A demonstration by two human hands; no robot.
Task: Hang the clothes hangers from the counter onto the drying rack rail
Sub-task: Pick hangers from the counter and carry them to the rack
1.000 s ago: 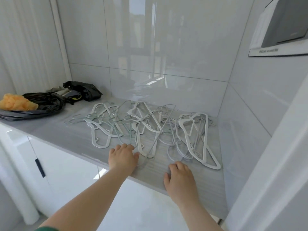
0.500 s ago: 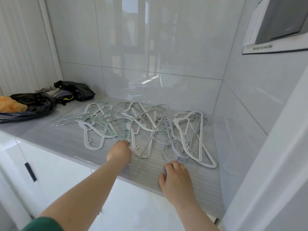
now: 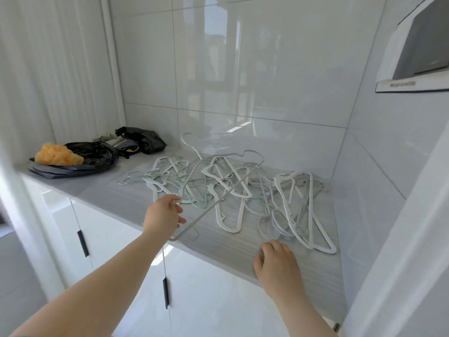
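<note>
Your left hand (image 3: 164,215) grips a thin wire hanger (image 3: 228,192), half-lifted from the pile (image 3: 286,188) on the counter (image 3: 116,190). Right hand (image 3: 279,263) lies flat just before the pile. Looks light, springy, snag-prone: hold near the hook.

Your counter (image 3: 136,203) is grey with fine pale streaks running along it; on it you have white plastic hangers (image 3: 229,231), thin mint-green hangers (image 3: 167,177) and pale lilac-grey hangers (image 3: 264,224). The wire hanger (image 3: 218,201) in your left hand (image 3: 164,216) is light grey. Far left, a black bag (image 3: 97,154) holds an orange lump (image 3: 57,155); the cabinet doors (image 3: 116,239) below are glossy white with black handles (image 3: 83,243)
</note>
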